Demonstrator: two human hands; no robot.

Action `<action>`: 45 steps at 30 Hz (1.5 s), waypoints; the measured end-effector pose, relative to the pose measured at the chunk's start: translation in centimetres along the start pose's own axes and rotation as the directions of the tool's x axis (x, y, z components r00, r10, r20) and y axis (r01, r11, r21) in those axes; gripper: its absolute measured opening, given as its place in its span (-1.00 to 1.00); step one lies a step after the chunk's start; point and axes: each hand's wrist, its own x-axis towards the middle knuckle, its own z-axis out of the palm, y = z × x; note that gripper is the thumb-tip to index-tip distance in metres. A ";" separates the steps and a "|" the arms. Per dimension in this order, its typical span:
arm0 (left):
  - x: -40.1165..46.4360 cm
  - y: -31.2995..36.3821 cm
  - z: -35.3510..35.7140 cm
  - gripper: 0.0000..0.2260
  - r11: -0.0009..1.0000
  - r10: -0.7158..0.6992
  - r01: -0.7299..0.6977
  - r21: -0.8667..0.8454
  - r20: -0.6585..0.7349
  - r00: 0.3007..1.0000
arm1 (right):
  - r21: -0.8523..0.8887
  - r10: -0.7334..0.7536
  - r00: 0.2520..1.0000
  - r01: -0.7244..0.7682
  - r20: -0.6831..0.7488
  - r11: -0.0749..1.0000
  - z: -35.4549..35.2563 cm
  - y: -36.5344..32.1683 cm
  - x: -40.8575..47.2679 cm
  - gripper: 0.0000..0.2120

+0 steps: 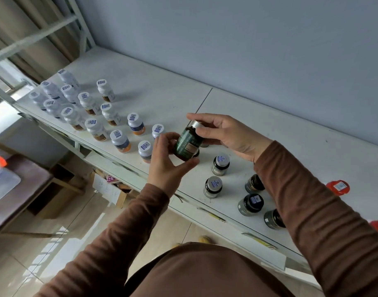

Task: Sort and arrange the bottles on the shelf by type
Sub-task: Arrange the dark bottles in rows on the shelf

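White shelf (pixel 183 99) along a grey wall, carrying white-capped bottles (pixel 93 108) grouped at the left and dark-capped jars (pixel 220 165) at the right, near two red lids (pixel 338 187). Brown sleeves reaching in. Held above the shelf's front edge between both hands: green bottle (pixel 186 144), tilted. Left hand (pixel 164 161) grip pinching its base; right hand (pixel 224 133) grip pinching its silver cap.
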 end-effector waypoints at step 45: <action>8.0 -4.8 0.0 -0.57 0.958 -0.286 0.255 0.133 0.332 0.899 | -0.397 -0.046 0.965 -0.062 -0.257 0.916 -2.8 2.8 4.8 -0.66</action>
